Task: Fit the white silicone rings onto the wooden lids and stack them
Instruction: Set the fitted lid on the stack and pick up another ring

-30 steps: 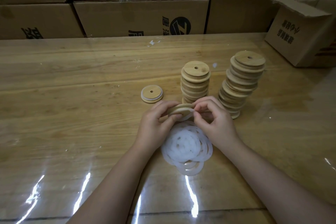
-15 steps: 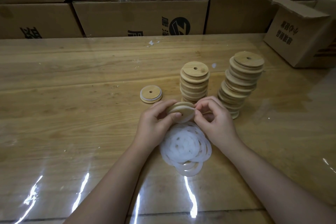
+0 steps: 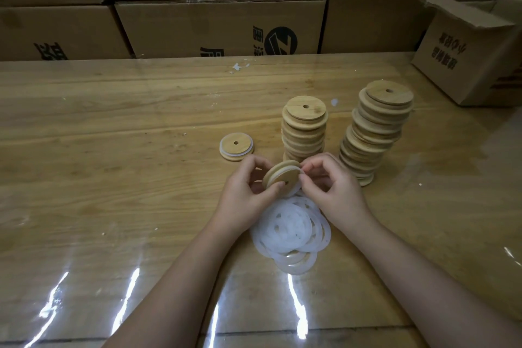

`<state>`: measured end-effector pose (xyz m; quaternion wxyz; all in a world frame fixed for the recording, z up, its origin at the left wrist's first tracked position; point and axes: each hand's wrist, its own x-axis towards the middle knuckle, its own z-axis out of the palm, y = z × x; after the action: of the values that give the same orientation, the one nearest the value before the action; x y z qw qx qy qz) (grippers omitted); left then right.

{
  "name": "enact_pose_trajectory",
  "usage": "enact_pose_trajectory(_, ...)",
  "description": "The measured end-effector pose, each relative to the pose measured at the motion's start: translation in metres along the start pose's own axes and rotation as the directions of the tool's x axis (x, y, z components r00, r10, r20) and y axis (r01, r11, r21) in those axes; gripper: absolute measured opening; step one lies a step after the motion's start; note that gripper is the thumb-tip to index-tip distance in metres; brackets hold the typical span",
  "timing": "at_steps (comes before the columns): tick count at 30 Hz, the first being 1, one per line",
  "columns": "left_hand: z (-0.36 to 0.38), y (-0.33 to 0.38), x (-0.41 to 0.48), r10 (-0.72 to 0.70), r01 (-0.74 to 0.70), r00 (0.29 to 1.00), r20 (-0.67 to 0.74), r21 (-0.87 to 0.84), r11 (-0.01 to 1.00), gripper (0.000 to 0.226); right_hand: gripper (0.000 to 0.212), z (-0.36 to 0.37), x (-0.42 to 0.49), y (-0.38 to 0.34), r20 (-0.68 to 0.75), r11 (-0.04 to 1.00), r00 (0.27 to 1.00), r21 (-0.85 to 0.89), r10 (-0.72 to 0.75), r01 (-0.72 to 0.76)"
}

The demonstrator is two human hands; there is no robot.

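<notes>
While both hands pinched one wooden lid (image 3: 282, 176) at the centre of the frame, the left hand (image 3: 243, 192) curled on its left rim and the right hand (image 3: 330, 189) on its right, it stood tilted, a white ring (image 3: 295, 170) showing along its edge. The finished lid (image 3: 236, 146) lay up-left, nearer the left hand, with neither stack between them. Two bare stacks (image 3: 305, 127) (image 3: 375, 127) rose just behind, and loose rings (image 3: 291, 230) lay below.

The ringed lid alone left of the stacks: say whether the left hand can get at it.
Probably yes: the lone lid lies just beyond the left hand, bare table between. That hand must first let go of the held lid.
</notes>
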<state>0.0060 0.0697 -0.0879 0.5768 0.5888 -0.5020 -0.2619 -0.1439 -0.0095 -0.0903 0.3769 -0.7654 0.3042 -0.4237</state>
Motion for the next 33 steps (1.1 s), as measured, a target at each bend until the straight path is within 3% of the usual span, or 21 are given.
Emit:
enact_pose_trajectory(6, -0.0003, 0.0022, -0.0019, 0.069, -0.076, 0.995, 0.066, 0.114, 0.991, 0.028, 0.005, -0.0017, -0.0004, -0.0021, -0.015, 0.996, 0.996, 0.008, -0.089, 0.089)
enact_pose_trajectory(14, -0.001, 0.0037, 0.0001, 0.114, -0.115, 0.993, 0.032, 0.055, 0.992, 0.021, 0.008, -0.0019, 0.0004, -0.0046, -0.043, 0.996, 0.995, 0.014, -0.087, 0.087)
enact_pose_trajectory(21, -0.0018, 0.0015, 0.0023, 0.07, -0.07, 0.998, 0.008, -0.001, 0.998, 0.022, 0.015, -0.002, 0.0005, -0.0069, -0.004, 0.996, 1.0, 0.085, -0.012, 0.012)
enact_pose_trajectory(26, -0.0043, 0.0022, 0.0033, 0.006, 0.001, 0.999, 0.046, -0.155, 0.988, 0.021, 0.023, -0.0024, 0.0015, -0.0057, 0.048, 0.986, 0.998, 0.155, 0.05, -0.057)
enact_pose_trajectory(33, -0.0058, 0.0018, 0.0031, -0.027, 0.035, 0.999, 0.042, -0.222, 0.974, 0.021, 0.023, -0.0032, 0.0011, -0.0063, 0.112, 0.989, 0.993, 0.142, 0.036, -0.051)
